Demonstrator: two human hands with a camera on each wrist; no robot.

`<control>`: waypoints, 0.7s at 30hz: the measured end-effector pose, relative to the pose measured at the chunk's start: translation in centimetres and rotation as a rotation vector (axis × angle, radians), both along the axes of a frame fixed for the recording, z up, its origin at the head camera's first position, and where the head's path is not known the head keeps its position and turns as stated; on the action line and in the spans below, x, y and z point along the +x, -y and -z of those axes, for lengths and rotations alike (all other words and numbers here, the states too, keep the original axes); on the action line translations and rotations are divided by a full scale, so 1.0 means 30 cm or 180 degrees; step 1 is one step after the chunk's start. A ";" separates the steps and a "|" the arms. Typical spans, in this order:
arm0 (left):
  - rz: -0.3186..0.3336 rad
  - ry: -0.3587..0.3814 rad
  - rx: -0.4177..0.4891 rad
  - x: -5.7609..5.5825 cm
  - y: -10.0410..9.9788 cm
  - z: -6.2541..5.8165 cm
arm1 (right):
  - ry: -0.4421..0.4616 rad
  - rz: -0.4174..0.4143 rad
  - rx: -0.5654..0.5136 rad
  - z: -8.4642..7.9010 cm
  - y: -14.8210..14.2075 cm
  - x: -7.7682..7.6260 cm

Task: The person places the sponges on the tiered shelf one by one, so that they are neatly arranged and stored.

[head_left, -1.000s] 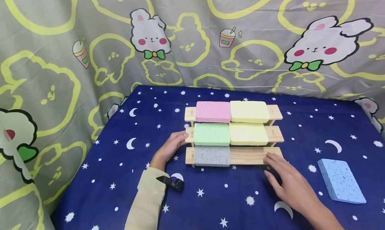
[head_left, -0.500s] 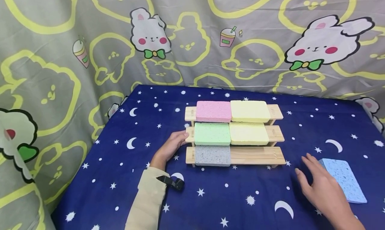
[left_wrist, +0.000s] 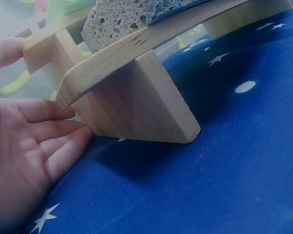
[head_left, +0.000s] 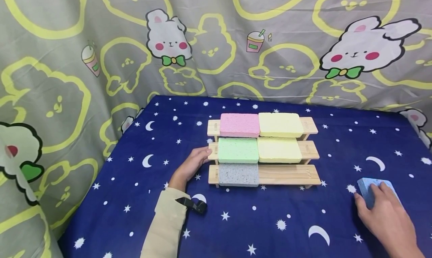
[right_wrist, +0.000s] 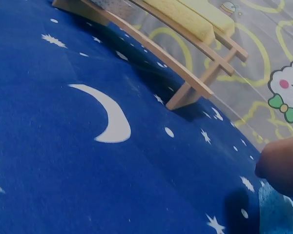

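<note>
A three-step wooden rack (head_left: 287, 174) stands mid-table. My left hand (head_left: 193, 164) holds its left end; in the left wrist view the thumb lies at the middle step's end and the fingers touch the side panel (left_wrist: 151, 102). At far right my right hand (head_left: 388, 215) grips a blue sponge (head_left: 366, 188), fingers over its top and thumb at its left side; the hand hides much of it. On the rack lie a pink sponge (head_left: 239, 123), a green sponge (head_left: 237, 149), a grey sponge (head_left: 238, 174), an upper yellow sponge (head_left: 281, 123) and a lower yellow sponge (head_left: 279, 149).
The table wears a dark blue cloth (head_left: 256, 231) printed with stars and moons. Behind it and at the left hangs a grey curtain (head_left: 216, 89) with cartoon figures. A black strap (head_left: 195, 205) sits on the left sleeve (head_left: 165, 222).
My right hand has moved right, from the front step's right end to the blue sponge, and now has its fingers on it. The left hand and the rack stay where they were.
</note>
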State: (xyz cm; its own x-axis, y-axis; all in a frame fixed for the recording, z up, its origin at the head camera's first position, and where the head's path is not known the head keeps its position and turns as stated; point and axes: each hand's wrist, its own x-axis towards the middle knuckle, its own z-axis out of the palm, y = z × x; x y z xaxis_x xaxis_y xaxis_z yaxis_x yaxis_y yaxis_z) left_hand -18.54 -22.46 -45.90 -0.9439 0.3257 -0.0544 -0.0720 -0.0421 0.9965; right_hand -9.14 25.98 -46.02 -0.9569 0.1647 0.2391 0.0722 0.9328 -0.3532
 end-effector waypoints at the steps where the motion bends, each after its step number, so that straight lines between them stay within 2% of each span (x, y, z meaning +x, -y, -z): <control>1: 0.0001 0.0004 0.0004 0.001 -0.001 -0.001 | 0.0021 0.0022 0.0034 0.002 -0.004 0.001; 15: 0.0037 -0.0034 -0.0020 -0.005 0.002 0.001 | 0.0527 0.0354 0.0240 -0.010 -0.051 -0.013; 21: 0.0050 -0.0035 -0.0042 -0.005 0.003 0.003 | 0.0624 0.0347 0.0208 -0.021 -0.061 -0.016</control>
State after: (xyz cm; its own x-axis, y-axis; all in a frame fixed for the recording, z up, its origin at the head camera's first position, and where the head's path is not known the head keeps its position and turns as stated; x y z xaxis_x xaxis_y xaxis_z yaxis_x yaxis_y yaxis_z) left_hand -18.69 -22.56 -46.01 -0.9392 0.3398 -0.0484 -0.0615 -0.0278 0.9977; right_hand -9.63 27.81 -45.40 -0.9635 0.2600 0.0640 0.2352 0.9361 -0.2615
